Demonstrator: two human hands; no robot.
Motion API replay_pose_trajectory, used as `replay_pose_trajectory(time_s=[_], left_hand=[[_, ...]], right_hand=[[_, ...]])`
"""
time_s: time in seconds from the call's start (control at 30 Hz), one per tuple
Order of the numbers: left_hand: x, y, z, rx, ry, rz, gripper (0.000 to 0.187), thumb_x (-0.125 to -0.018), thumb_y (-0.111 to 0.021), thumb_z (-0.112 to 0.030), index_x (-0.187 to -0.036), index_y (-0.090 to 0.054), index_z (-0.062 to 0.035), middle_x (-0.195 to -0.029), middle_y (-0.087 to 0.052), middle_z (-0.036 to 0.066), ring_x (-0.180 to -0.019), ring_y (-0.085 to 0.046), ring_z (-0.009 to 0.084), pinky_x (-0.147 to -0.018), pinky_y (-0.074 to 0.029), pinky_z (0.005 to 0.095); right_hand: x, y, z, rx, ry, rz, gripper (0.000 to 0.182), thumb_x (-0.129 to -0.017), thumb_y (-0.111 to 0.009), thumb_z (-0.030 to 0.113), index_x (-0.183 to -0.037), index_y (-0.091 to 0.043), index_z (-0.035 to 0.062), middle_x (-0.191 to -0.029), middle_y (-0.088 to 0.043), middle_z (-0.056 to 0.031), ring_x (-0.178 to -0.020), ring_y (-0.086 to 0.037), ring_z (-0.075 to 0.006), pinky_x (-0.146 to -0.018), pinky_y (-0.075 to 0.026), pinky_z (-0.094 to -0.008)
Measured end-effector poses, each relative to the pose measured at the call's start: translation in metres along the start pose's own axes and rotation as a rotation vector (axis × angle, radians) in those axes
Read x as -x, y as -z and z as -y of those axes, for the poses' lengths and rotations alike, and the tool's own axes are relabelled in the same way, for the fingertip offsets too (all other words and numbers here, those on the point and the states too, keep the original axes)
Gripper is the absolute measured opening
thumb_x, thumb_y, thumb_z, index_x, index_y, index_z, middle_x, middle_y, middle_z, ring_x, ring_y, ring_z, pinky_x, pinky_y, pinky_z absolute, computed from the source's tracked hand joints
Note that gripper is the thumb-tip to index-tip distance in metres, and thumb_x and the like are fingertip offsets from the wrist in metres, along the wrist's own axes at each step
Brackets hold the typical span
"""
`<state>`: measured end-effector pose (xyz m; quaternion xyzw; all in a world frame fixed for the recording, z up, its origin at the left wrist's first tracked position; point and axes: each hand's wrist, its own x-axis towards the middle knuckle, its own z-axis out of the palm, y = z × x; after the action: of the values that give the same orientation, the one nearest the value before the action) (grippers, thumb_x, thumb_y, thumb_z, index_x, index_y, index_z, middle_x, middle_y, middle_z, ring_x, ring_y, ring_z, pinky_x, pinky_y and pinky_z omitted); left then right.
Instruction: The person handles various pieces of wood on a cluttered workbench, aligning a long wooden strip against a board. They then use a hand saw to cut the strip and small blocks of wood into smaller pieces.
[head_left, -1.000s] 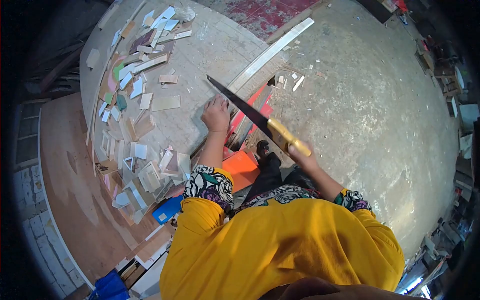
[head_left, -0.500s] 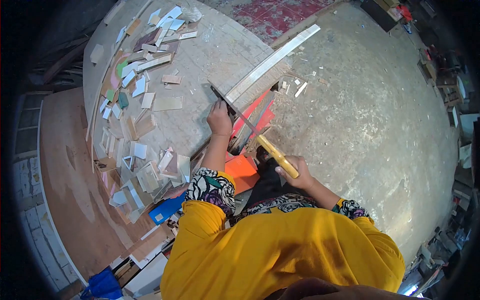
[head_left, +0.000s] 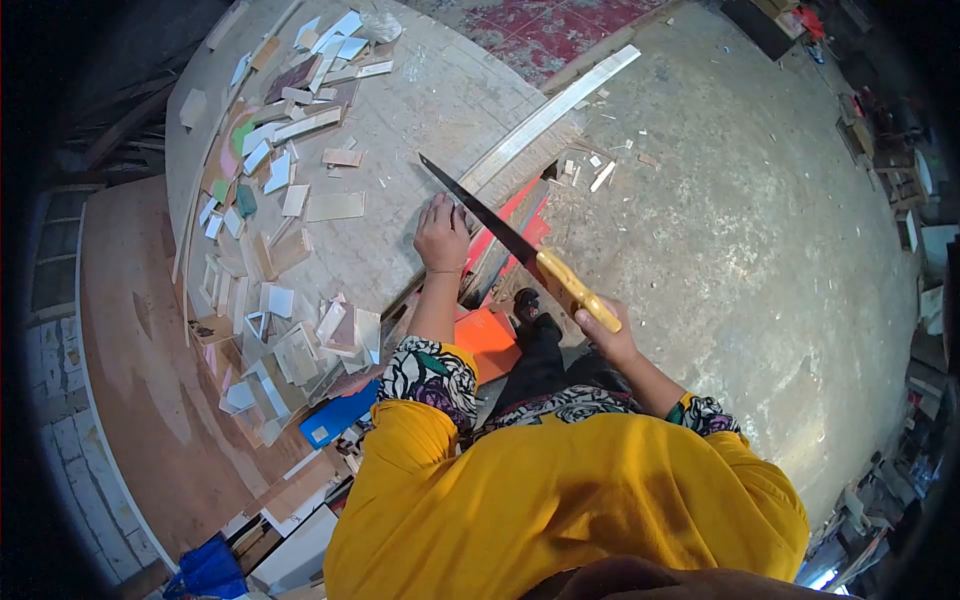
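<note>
My right hand is closed round the yellow handle of a handsaw. The dark blade slants up and to the left, its tip beyond my left hand. Near the worktable's edge, my left hand rests beside the blade with its fingers pressed together at the near end of a long pale strip of wood. What lies under those fingers is hidden. The strip stretches away to the upper right over the corner of the worktable.
Many wood offcuts lie on the left of the table. A brown board stands further left. Below the table edge are an orange panel and a blue piece. Small scraps dot the concrete floor.
My right hand has moved slightly down and to the right with the saw. The blade now shows its flat side and lies a little further from the strip's end. My left hand has hardly moved.
</note>
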<state>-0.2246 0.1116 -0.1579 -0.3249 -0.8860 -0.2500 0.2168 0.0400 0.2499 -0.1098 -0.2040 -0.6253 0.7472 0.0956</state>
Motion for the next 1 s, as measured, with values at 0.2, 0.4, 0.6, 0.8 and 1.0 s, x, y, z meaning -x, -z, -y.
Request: replay_pose_trajectory(time_s=[0.2, 0.4, 0.6, 0.8, 1.0], left_hand=[[-0.001, 0.001, -0.002, -0.038, 0.037, -0.003, 0.014, -0.07, -0.061, -0.005, -0.083, -0.056, -0.0026, -0.1, -0.062, 0.016, -0.093, -0.058, 0.0325, -0.08, -0.047, 0.0397], [-0.001, 0.002, -0.003, -0.022, 0.048, -0.001, 0.014, -0.072, -0.059, -0.007, -0.085, -0.057, -0.0024, -0.1, -0.062, 0.015, -0.093, -0.058, 0.032, -0.079, -0.047, 0.0387], [-0.001, 0.001, -0.003, 0.015, 0.066, -0.005, 0.014, -0.073, -0.058, -0.007, -0.086, -0.058, -0.0027, -0.1, -0.061, 0.014, -0.092, -0.058, 0.0318, -0.079, -0.047, 0.0381], [0.0, 0.0, -0.001, -0.019, 0.071, 0.001, 0.017, -0.068, -0.056, -0.005, -0.085, -0.056, -0.0025, -0.103, -0.06, 0.014, -0.092, -0.057, 0.032, -0.079, -0.047, 0.0381], [0.002, -0.002, 0.002, -0.015, 0.059, 0.002, 0.017, -0.067, -0.056, -0.005, -0.084, -0.056, -0.002, -0.101, -0.061, 0.016, -0.092, -0.057, 0.0329, -0.08, -0.047, 0.0388]], right_hand=[[0.002, -0.008, -0.005, 0.281, 0.175, 0.13, 0.03, -0.081, -0.064, 0.024, -0.066, -0.046, 0.0041, -0.056, -0.04, -0.0065, -0.049, -0.04, -0.0176, -0.048, -0.034, -0.032], [0.003, -0.009, 0.0, 0.307, 0.171, 0.099, 0.028, -0.081, -0.063, 0.021, -0.067, -0.047, 0.0032, -0.057, -0.043, -0.0105, -0.05, -0.043, -0.0247, -0.05, -0.036, -0.034], [-0.006, -0.011, 0.011, 0.315, 0.172, 0.098, 0.027, -0.081, -0.063, 0.023, -0.07, -0.049, 0.003, -0.059, -0.045, -0.0102, -0.053, -0.045, -0.0226, -0.051, -0.036, -0.0335], [-0.024, -0.023, 0.006, 0.326, 0.166, 0.132, 0.024, -0.082, -0.062, 0.023, -0.073, -0.052, 0.0032, -0.06, -0.047, -0.0099, -0.054, -0.047, -0.0212, -0.053, -0.039, -0.0329], [-0.026, -0.029, 0.01, 0.282, 0.122, 0.158, 0.023, -0.082, -0.063, 0.023, -0.075, -0.055, 0.0031, -0.061, -0.05, -0.0097, -0.055, -0.049, -0.0198, -0.053, -0.04, -0.0318]])
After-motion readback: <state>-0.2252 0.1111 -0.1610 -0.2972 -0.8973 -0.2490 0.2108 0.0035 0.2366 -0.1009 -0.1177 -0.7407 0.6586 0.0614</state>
